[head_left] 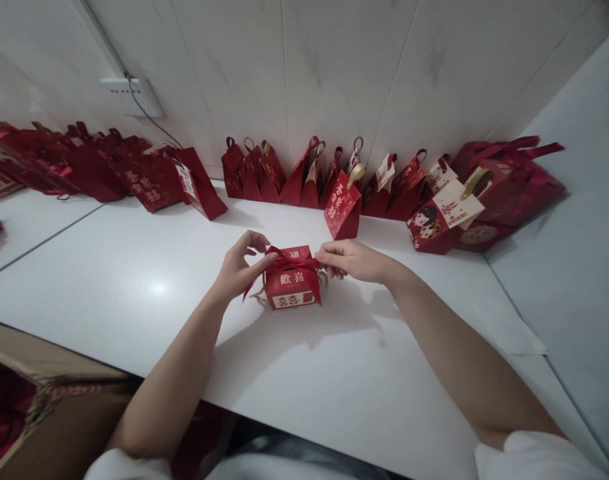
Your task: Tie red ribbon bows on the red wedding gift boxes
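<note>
A small red gift box (290,285) with pale Chinese characters stands on the white table in front of me. A dark red ribbon (293,263) is tied across its top, and its ends hang down at the sides. Gold cord shows at the box's left and right. At the box's upper left, my left hand (247,265) pinches the ribbon between thumb and finger. My right hand (347,259) is closed on the ribbon at the right side, its fingertips pressed together.
Several red gift boxes (271,175) with loop handles line the wall. A larger red bag (499,213) with ribbon stands at the right. More red boxes (149,180) crowd the left. A cardboard carton (74,413) sits below the table's front edge. A power socket (131,97) is on the wall.
</note>
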`<state>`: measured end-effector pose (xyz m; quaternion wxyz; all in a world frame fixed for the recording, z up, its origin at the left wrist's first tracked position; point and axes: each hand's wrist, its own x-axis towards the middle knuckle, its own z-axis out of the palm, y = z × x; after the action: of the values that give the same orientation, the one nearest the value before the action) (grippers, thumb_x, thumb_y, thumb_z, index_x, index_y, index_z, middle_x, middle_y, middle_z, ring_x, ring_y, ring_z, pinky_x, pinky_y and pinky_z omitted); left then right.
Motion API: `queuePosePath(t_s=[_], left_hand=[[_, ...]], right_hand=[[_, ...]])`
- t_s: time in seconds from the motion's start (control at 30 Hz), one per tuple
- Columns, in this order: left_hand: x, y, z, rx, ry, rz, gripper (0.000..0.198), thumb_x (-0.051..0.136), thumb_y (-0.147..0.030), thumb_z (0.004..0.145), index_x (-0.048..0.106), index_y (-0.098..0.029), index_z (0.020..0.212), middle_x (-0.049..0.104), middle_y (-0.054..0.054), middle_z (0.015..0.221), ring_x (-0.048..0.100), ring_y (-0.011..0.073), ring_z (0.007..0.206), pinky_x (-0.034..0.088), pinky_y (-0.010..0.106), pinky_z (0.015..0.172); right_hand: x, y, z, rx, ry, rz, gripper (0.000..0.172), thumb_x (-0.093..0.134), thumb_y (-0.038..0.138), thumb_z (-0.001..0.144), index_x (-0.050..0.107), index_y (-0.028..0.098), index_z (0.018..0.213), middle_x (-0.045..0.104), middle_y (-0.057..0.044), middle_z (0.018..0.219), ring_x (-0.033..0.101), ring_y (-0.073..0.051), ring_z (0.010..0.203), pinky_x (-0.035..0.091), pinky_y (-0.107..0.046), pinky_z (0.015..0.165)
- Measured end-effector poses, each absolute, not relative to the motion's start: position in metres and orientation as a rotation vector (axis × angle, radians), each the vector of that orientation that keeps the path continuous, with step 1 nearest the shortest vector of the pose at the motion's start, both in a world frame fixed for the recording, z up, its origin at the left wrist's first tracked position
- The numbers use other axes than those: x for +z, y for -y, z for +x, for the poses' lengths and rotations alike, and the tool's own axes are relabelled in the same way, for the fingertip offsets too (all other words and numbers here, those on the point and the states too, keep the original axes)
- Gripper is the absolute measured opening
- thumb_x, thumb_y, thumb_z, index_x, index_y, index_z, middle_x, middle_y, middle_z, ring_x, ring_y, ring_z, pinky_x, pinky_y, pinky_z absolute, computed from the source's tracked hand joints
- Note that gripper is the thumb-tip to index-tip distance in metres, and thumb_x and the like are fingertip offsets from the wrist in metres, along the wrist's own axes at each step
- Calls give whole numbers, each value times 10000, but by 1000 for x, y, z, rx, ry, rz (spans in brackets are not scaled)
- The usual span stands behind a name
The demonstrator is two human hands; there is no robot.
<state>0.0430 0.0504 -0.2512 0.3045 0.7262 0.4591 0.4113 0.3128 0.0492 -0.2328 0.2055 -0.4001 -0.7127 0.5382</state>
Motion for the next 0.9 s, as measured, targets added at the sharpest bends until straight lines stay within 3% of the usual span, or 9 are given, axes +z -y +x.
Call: queuePosePath(t_s=[0.1,0.23,0.37,0.5,0.6,0.9], left_hand=[[-260,-48,55,1089,-1238,1652,367,640,-467,855,591,-193,1095,634,78,1096,604,187,1003,488,295,830],[-263,-39,69,966,-1243,1427,515,696,-490,804,561,-212,1216,641,93,1114,637,203,940,532,307,769],[-259,-31,75,960,-1230,1300,617,781,-400,735,519,-222,1264,643,91,1102,654,201,903,560,326,763],[-255,-27,79,933,-1146,1170,550,818,-312,682,552,-203,1151,656,69,1043,661,185,854,561,307,733],[-254,-24,84,946,-1117,1207,417,794,-364,714,558,-192,1012,653,40,934,646,164,791,539,281,682],[-259,-25,87,856,-1118,1384,463,822,-392,699,492,-195,958,629,29,911,632,153,774,510,276,657]], right_hand=[[-230,-50,320,1413,1961,-1185,367,508,546,924,555,188,857,600,-3,750,528,-119,648,405,-264,623],[-226,-45,318,1358,2033,-1199,394,521,576,905,546,192,819,616,-12,774,553,-137,687,405,-274,646],[-227,-41,307,1358,2033,-1166,375,554,544,888,527,193,758,595,2,703,544,-137,633,383,-274,612],[-230,-40,303,1190,2015,-1132,269,584,458,881,559,200,808,602,4,737,542,-144,665,392,-282,639],[-230,-40,305,1078,2021,-1135,241,571,441,892,582,205,844,617,-1,770,549,-155,710,399,-291,676],[-235,-48,310,717,2282,-1029,198,540,334,930,544,191,793,571,-21,828,522,-157,750,390,-293,718]])
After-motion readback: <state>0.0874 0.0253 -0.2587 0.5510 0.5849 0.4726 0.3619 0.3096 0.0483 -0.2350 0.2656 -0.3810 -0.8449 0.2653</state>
